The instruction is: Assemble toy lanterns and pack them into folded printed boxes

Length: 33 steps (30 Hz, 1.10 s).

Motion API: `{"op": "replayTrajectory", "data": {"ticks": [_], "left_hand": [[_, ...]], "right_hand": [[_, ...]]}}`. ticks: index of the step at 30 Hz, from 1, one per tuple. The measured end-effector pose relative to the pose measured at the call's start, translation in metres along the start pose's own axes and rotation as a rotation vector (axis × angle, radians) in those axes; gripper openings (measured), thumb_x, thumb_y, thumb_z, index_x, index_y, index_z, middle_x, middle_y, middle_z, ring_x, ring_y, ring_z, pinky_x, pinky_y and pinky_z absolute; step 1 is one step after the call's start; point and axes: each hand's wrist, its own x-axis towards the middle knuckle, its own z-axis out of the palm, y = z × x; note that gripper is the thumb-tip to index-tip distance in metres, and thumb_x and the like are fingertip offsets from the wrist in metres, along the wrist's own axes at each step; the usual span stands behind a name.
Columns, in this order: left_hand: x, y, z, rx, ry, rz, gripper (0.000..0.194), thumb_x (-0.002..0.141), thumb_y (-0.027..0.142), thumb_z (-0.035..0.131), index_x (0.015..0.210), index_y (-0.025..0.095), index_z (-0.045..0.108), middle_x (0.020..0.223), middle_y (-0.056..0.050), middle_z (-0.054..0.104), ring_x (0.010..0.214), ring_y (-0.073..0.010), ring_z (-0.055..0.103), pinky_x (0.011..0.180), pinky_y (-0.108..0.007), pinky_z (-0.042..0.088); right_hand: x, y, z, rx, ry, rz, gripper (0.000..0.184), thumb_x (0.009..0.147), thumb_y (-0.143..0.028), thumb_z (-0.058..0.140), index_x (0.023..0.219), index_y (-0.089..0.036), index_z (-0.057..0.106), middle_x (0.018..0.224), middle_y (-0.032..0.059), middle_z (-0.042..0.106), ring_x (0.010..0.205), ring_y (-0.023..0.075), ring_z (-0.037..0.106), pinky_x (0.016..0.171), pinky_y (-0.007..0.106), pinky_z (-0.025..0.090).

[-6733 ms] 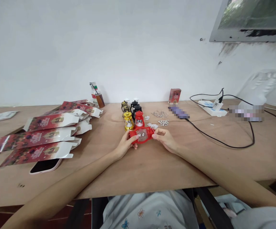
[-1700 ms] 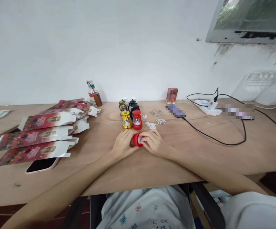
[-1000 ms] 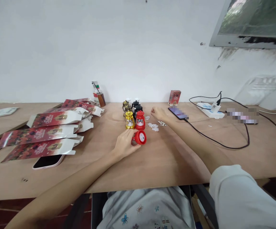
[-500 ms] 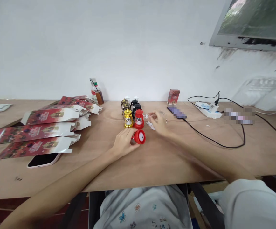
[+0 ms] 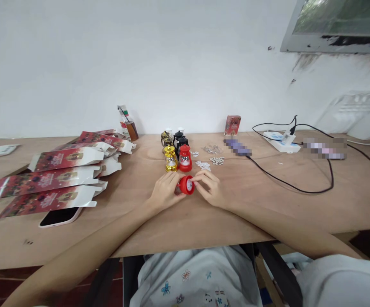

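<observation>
My left hand (image 5: pixel 166 190) is closed around a small red lantern (image 5: pixel 186 185) lying on its side, its round base with a white underside turned to the right. At that base, my right hand (image 5: pixel 209 186) has its thumb and forefinger pinched together; whatever is between them is too small to make out. Just beyond stand an upright red lantern (image 5: pixel 185 158) and a gold lantern (image 5: pixel 171 159), with several black and bronze ones behind. Small white pieces (image 5: pixel 203 165), round button cells (image 5: pixel 217 160) and a little pile of tiny metal parts (image 5: pixel 212 149) lie to their right.
Flattened red printed boxes (image 5: pixel 47 181) are stacked at the left, partly over a phone (image 5: pixel 60 216). A bottle (image 5: pixel 128 125) and a small red box (image 5: pixel 232 125) stand by the wall. At the right are a purple phone (image 5: pixel 238 147), a power strip (image 5: pixel 281 142) and black cables.
My right hand has come from beside the white pieces down to the base of the held lantern. My left hand keeps its grip on the lantern. The button cells are now uncovered.
</observation>
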Motion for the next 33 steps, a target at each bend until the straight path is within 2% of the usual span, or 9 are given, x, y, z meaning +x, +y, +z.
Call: {"op": "replayTrajectory", "data": {"ticks": [5,10,18,30,33], "left_hand": [[0.0009,0.0008,-0.0006,0.020,0.003,0.041,0.029,0.083,0.038,0.058,0.101,0.016,0.055,0.091,-0.008,0.064,0.081,-0.0200,0.059,0.071,-0.030,0.047],[0.0007,0.0009,0.0003,0.050,0.019,0.099,0.027,0.085,0.039,0.057,0.098,0.016,0.056,0.090,-0.007,0.066,0.080,-0.0197,0.059,0.070,-0.030,0.045],[-0.0030,-0.0074,0.0054,0.117,-0.041,0.213,0.034,0.086,0.044,0.055,0.104,0.015,0.056,0.096,-0.009,0.066,0.086,-0.0224,0.057,0.073,-0.033,0.044],[-0.0027,-0.0042,0.0006,0.112,-0.094,0.192,0.033,0.089,0.046,0.051,0.103,0.016,0.056,0.097,-0.009,0.067,0.087,-0.0223,0.056,0.073,-0.034,0.043],[-0.0020,-0.0034,0.0010,0.108,-0.071,0.194,0.031,0.088,0.043,0.053,0.101,0.016,0.056,0.096,-0.008,0.067,0.086,-0.0220,0.056,0.073,-0.033,0.042]], "right_hand": [[-0.0009,0.0019,-0.0002,0.045,-0.045,-0.001,0.017,0.089,-0.014,0.046,0.094,-0.020,0.061,0.087,0.0057,0.060,0.083,0.0164,0.057,0.076,0.032,0.047],[-0.0006,0.0025,-0.0012,0.063,-0.121,0.076,0.012,0.089,-0.018,0.046,0.090,-0.020,0.058,0.081,0.0028,0.065,0.075,0.0149,0.058,0.073,0.030,0.046],[-0.0051,0.0073,0.0013,0.033,-0.176,0.106,0.014,0.089,-0.032,0.053,0.082,-0.020,0.059,0.062,-0.0015,0.059,0.059,0.0116,0.052,0.063,0.025,0.043],[-0.0016,0.0045,-0.0016,0.039,-0.217,0.027,0.015,0.090,-0.034,0.053,0.082,-0.021,0.056,0.061,-0.0027,0.058,0.055,0.0113,0.051,0.063,0.024,0.043],[-0.0005,0.0072,-0.0017,0.049,-0.226,0.024,0.017,0.091,-0.034,0.051,0.082,-0.021,0.056,0.061,-0.0026,0.059,0.057,0.0115,0.052,0.063,0.024,0.043]]}}
